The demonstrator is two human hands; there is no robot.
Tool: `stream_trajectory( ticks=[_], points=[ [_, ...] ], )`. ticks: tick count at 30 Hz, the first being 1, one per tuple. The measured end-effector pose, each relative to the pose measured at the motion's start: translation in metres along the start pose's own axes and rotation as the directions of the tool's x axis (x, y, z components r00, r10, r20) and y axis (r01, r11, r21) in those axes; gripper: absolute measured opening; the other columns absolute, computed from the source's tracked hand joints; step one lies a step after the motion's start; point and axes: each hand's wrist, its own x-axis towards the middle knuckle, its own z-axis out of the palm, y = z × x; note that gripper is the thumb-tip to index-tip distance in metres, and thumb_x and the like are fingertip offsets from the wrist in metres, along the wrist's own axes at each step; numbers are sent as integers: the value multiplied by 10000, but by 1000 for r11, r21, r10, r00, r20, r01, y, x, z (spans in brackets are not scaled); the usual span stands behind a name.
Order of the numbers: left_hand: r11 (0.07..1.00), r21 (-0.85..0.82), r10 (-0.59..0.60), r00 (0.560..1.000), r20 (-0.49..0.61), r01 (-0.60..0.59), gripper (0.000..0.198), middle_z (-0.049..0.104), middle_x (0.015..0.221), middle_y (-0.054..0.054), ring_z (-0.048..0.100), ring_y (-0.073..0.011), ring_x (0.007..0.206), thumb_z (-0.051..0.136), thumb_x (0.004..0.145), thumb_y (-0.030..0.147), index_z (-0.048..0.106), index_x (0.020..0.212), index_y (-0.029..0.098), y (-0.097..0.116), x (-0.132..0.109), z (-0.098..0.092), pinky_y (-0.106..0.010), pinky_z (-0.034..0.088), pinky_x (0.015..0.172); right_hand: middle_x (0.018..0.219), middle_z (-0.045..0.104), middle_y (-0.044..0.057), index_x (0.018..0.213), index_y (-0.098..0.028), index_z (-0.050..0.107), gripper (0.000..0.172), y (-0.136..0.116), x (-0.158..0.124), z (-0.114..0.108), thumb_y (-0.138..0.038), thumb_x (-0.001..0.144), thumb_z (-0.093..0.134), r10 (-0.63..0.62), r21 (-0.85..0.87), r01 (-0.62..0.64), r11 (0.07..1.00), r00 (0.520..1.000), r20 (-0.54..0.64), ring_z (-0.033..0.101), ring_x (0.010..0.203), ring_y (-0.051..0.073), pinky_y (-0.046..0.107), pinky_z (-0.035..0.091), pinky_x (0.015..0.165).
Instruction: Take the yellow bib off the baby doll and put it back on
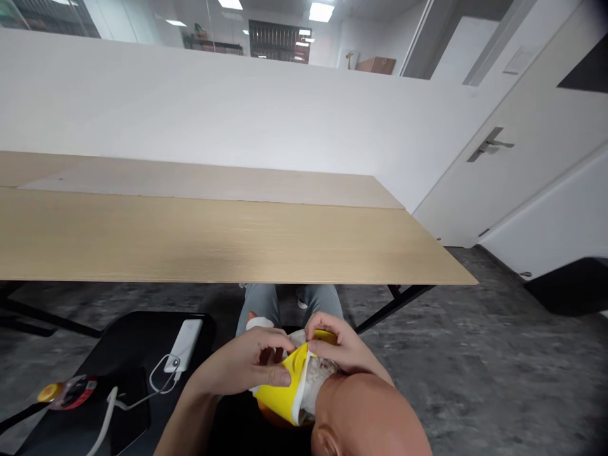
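Observation:
A baby doll (375,411) lies on my lap, its bare head toward the lower right. Around its neck and upper body is a yellow garment with white trim (285,396), perhaps a bib. Whitish patterned cloth shows under it at the neck. My left hand (242,364) is at the garment's left side, thumb on the yellow fabric and fingers bent at its upper edge. With thumb and fingers, my right hand (335,345) pinches the yellow edge near the doll's neck. The doll's far side and most of its limbs are hidden.
Ahead is a wooden table (228,244). At left, a black chair seat (142,335) bears a white power bank (183,345) with a cable, a dark phone-like slab (130,411) and a yellow-capped bottle (66,391). A door (527,158) stands at right.

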Motion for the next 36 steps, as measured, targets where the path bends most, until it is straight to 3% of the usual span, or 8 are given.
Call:
stream_trajectory(
  ticks=[4, 9, 13, 16, 21, 29, 36],
  points=[
    [999, 39, 30, 999, -36, -28, 145, 547, 807, 3, 449, -126, 736, 668, 804, 309, 643, 811, 167, -6, 1, -4, -219, 360, 661, 861, 586, 32, 848, -150, 585, 171, 8, 2, -1, -281, 819, 690, -41, -1, 41, 999, 999, -4, 538, 793, 133, 252, 415, 733],
    [999, 28, 40, 998, -39, -39, 65, 509, 750, 21, 428, -112, 706, 617, 802, 201, 601, 757, 157, -11, 7, 0, -221, 331, 641, 924, 575, 60, 779, -132, 603, 149, 8, 4, -1, -247, 820, 687, -224, -9, 225, 974, 974, 28, 558, 845, 137, 257, 425, 768],
    [999, -14, 32, 997, -76, -33, 163, 479, 710, 33, 410, -101, 671, 604, 822, 226, 544, 689, 153, -12, 13, 7, -225, 310, 619, 977, 586, 85, 863, -123, 649, 139, 2, 3, -3, -253, 823, 677, -190, -71, 198, 978, 975, 116, 581, 888, 156, 271, 434, 805],
    [999, -8, 42, 993, -111, -43, 218, 449, 679, 43, 403, -96, 660, 612, 819, 234, 507, 646, 153, -13, 16, 11, -225, 296, 609, 999, 599, 89, 909, -126, 644, 253, 6, 4, -5, -309, 762, 739, -175, -78, 189, 979, 972, 158, 585, 907, 172, 278, 437, 810],
    [1000, 5, 13, 992, -129, -12, 111, 440, 669, 53, 391, -91, 640, 612, 796, 207, 566, 710, 154, -13, 17, 14, -224, 277, 583, 961, 609, 64, 790, -136, 630, 356, 20, 7, -5, -405, 653, 816, -141, -61, 151, 987, 979, 150, 581, 848, 162, 271, 438, 768],
    [999, -6, -41, 984, -173, 41, 106, 406, 646, 58, 377, -92, 637, 613, 763, 185, 540, 692, 156, -11, 18, 17, -222, 270, 582, 1004, 605, 86, 840, -130, 659, 162, 17, 7, -4, -287, 818, 693, -202, -59, 213, 975, 967, 156, 589, 916, 164, 285, 435, 824],
    [999, 14, -46, 985, -166, 49, 170, 412, 631, 57, 373, -94, 628, 624, 794, 264, 553, 684, 155, -9, 15, 17, -225, 265, 576, 999, 620, 97, 840, -125, 682, 124, 16, 8, -5, -248, 825, 684, -208, -51, 219, 974, 963, 173, 602, 900, 165, 282, 447, 802]
  ],
)
